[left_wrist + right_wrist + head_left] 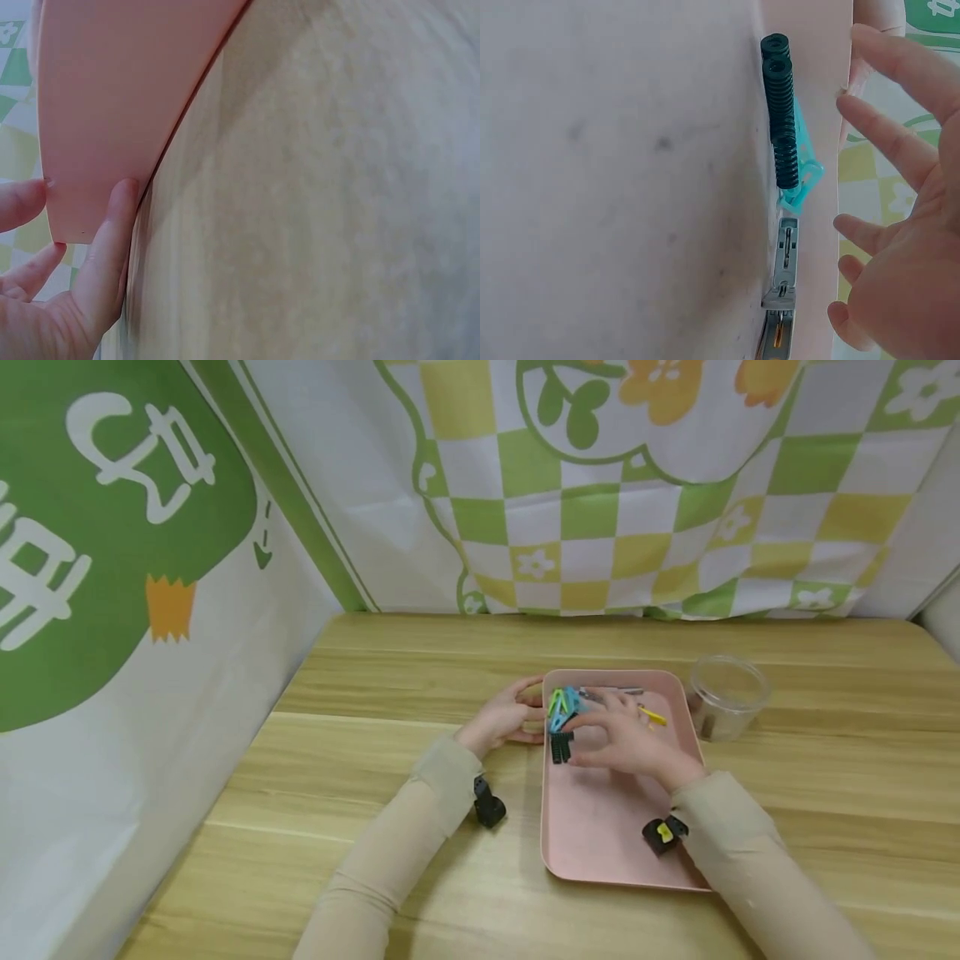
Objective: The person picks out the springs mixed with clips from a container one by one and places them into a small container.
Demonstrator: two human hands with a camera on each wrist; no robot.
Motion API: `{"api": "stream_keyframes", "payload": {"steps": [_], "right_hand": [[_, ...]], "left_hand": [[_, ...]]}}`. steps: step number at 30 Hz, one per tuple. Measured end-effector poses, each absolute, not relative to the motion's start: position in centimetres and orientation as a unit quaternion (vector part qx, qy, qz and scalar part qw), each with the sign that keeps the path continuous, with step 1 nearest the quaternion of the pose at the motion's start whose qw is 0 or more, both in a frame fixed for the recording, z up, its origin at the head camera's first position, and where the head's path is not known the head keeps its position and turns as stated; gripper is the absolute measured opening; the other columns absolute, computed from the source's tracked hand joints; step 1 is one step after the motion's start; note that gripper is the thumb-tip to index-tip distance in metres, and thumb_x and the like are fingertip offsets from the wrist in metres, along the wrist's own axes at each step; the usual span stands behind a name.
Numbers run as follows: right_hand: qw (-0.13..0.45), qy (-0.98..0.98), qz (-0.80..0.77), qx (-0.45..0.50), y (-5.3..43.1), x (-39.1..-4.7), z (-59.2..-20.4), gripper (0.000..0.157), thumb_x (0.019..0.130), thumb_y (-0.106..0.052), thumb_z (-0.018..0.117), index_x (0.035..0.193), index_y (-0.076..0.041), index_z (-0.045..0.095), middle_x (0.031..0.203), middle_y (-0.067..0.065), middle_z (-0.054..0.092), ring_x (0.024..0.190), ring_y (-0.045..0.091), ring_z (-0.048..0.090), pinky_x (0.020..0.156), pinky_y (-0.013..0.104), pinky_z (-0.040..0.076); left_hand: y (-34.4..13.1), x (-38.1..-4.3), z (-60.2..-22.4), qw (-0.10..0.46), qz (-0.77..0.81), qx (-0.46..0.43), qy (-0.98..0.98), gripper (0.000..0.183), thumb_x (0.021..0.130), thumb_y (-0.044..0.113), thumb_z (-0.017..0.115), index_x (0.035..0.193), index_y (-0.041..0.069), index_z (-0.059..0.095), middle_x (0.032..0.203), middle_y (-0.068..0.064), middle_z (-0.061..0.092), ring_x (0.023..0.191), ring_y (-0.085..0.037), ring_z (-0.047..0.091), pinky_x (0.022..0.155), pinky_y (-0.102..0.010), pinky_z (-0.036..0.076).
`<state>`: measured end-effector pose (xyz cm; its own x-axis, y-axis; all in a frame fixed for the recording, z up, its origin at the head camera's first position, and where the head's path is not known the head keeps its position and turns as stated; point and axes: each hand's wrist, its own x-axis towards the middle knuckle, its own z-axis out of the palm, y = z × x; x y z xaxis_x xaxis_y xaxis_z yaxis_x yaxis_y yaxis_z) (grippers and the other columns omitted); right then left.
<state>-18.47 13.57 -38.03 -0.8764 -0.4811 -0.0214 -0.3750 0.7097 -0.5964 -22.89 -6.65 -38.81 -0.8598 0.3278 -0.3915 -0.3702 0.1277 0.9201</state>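
Observation:
My left hand (504, 717) is at the far left part of the pink tray (600, 827); in the left wrist view its thumb (112, 232) lies along the outer wall and other fingertips touch the rim. Over the tray, my right hand (626, 739) has its fingers spread and holds nothing, as the right wrist view shows. Beneath and beside it, several dark coil springs (780, 97) lie against the tray's left side. Green and blue plastic clips (558, 710) rest just beyond them. A grey slotted piece (786, 251) lies farther along, and a yellow piece (652, 716) sits right of the hand.
A clear round plastic tub (727, 693) stands on the wooden table (360, 693), just right of the tray. Behind the table hangs a checked green and yellow cloth (585, 527). A white and green printed sheet (112, 710) borders the left side.

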Motion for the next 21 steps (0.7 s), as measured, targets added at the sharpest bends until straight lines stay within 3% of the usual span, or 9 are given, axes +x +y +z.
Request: {"api": "stream_keyframes", "payload": {"steps": [12,21], "right_hand": [[0.099,0.928,-0.286,-0.219,13.74,-18.59,-38.38,0.036,0.077,-0.032,0.077,0.111,-0.022,0.069,0.152,0.022,0.023,0.134,0.052,0.008,0.098,0.074,0.014],[0.099,0.930,-0.280,-0.217,13.77,-18.59,-38.29,0.037,0.077,-0.031,0.078,0.111,-0.020,0.070,0.153,0.022,0.021,0.135,0.052,0.008,0.098,0.074,0.013]], "left_hand": [[-6.57,-22.87,-38.82,0.263,0.666,-0.013,0.698,0.066,0.093,-0.004,0.051,0.150,0.020,0.028,0.137,-0.021,0.043,0.093,-0.023,0.057,0.086,-0.045,0.055],[-6.59,-22.83,-38.80,0.261,0.667,-0.013,0.698,0.066,0.093,-0.004,0.051,0.149,0.020,0.029,0.136,-0.021,0.044,0.094,-0.024,0.057,0.085,-0.044,0.056]]}}
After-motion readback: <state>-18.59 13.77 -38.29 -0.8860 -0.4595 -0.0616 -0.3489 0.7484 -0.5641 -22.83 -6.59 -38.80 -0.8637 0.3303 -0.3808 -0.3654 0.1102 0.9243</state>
